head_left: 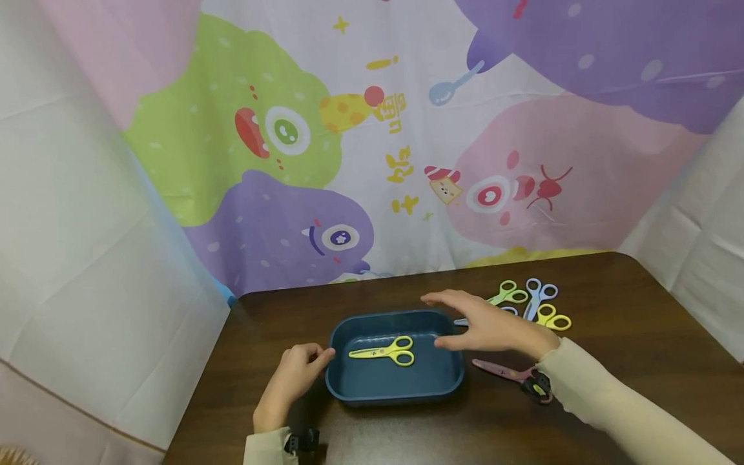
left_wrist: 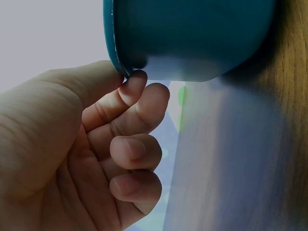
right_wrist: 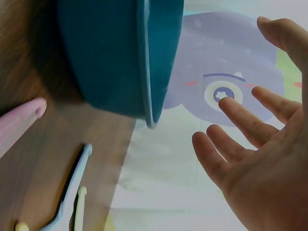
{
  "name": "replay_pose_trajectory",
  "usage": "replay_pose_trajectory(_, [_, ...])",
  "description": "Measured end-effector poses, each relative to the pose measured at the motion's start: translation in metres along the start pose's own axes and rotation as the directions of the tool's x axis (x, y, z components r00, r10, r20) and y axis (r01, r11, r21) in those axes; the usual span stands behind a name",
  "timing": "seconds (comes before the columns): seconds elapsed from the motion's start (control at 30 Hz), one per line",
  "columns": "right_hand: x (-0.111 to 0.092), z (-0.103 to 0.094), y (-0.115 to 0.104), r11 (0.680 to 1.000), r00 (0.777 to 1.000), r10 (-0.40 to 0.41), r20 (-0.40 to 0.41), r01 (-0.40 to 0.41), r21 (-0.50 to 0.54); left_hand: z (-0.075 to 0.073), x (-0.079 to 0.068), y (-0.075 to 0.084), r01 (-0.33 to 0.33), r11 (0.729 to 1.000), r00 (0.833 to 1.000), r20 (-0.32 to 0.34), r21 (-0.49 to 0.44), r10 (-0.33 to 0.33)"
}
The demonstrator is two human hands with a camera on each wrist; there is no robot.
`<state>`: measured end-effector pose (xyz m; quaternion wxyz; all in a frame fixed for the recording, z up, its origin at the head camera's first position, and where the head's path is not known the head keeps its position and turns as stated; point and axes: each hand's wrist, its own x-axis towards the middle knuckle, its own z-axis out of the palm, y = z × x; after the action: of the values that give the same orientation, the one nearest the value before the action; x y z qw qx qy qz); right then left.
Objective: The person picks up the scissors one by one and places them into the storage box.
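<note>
A dark teal tray (head_left: 430, 378) stands on the table with a pair of yellow scissors (head_left: 388, 351) lying flat inside, handles toward the right. At the tray's left end, my left hand (head_left: 292, 376) pinches the rim between thumb and index finger, as the left wrist view shows close up. My right hand (head_left: 487, 327) hovers over the tray's right end, fingers spread and palm empty. Below its wrist lies a pair of pink scissors (head_left: 501, 370), its handles partly covered by the wrist camera. Blue scissors (right_wrist: 67, 197) show beneath the hand in the right wrist view.
Right of the tray lie green scissors (head_left: 501, 298), light blue scissors (head_left: 538, 301) and more yellow scissors (head_left: 548, 318). Another light blue pair (head_left: 461, 321) is mostly behind my right hand. A cartoon-printed curtain (head_left: 407, 226) hangs along the brown table's (head_left: 279, 316) far edge.
</note>
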<state>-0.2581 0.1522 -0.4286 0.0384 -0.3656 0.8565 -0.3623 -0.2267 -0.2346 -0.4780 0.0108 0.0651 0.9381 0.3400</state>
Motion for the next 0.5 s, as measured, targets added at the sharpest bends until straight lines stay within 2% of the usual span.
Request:
replay_pose_trajectory(0.23, [-0.019, -0.007, -0.002, 0.998, 0.999, 0.039, -0.016, -0.04, -0.057, -0.001, -0.001, 0.0, 0.006, 1.0, 1.0, 0.0, 0.003, -0.006])
replay_pose_trajectory(0.5, [-0.037, -0.015, 0.002, 0.991, 0.998, 0.018, -0.068, -0.027, -0.133, 0.0, 0.001, 0.001, 0.005, 1.0, 1.0, -0.006, -0.005, -0.005])
